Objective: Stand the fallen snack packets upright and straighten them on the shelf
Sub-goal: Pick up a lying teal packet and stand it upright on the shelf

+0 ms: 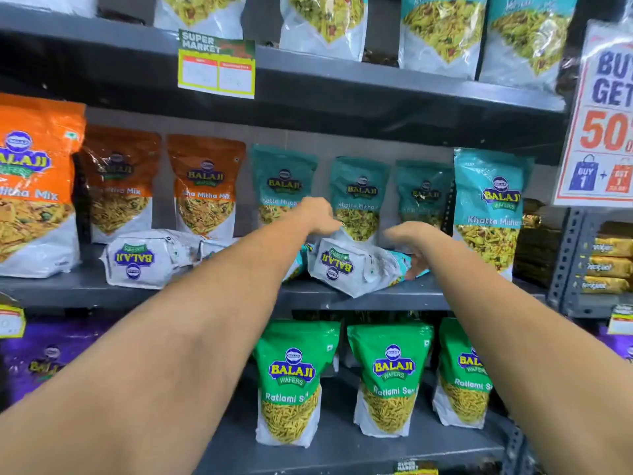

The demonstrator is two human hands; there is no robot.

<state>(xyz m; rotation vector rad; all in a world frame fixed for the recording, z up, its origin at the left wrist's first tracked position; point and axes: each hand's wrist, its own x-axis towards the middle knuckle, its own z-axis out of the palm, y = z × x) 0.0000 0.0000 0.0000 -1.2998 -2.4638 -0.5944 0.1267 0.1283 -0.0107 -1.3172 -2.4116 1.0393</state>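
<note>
A fallen teal snack packet (349,267) lies on its side on the middle shelf (394,298), its white bottom and upside-down logo facing me. My right hand (409,236) reaches over its right end, and fingers curl around the teal part there. Above the packet's left end hovers my left hand (320,214), back toward me and fingers hidden, in front of an upright teal packet (359,197). A second fallen packet (147,258) lies further left. One more fallen packet (297,265) is mostly hidden behind my left forearm.
Upright orange packets (205,183) and teal packets (489,200) line the back of the middle shelf. Green packets (294,382) stand on the shelf below, and more packets on the shelf above. A price tag (216,68) hangs from the upper shelf edge. An offer sign (603,114) hangs at right.
</note>
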